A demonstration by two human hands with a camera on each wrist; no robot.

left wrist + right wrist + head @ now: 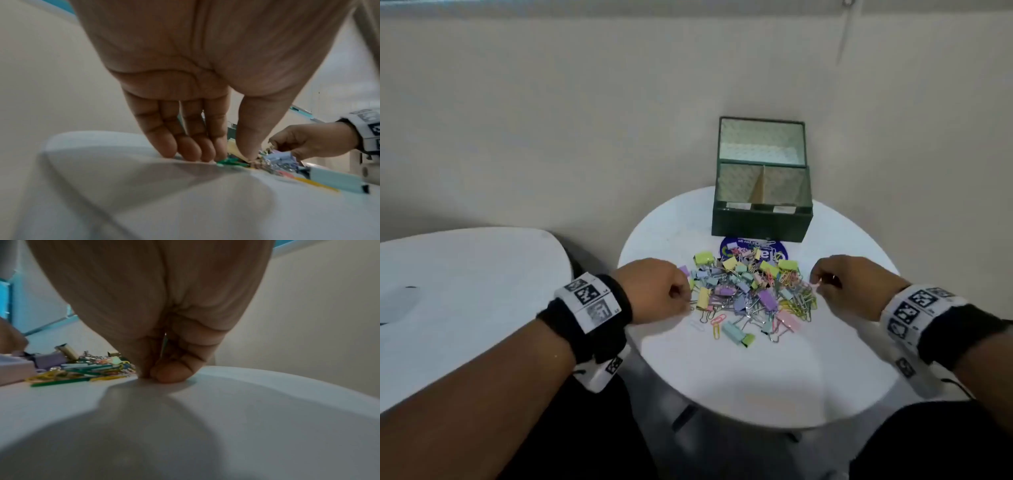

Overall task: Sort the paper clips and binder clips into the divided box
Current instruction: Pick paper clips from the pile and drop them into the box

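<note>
A heap of pastel binder clips and coloured paper clips (750,291) lies mid-table on the round white table (722,377). Behind it stands the green divided box (760,219), lid up, with two compartments side by side. My left hand (690,301) is at the heap's left edge. In the left wrist view its thumb and fingertips (234,157) come down on the table and close on a green paper clip (230,162). My right hand (816,286) is at the heap's right edge, fingers curled, pinching a pink paper clip (815,284). The right wrist view shows its fingertips (152,376) against the tabletop, with the clip hidden.
A blue round sticker (729,250) shows between box and heap. A mint binder clip (738,334) and loose paper clips (717,325) lie nearer me. A second white table (465,291) stands to the left across a dark gap. The wall rises right behind the box.
</note>
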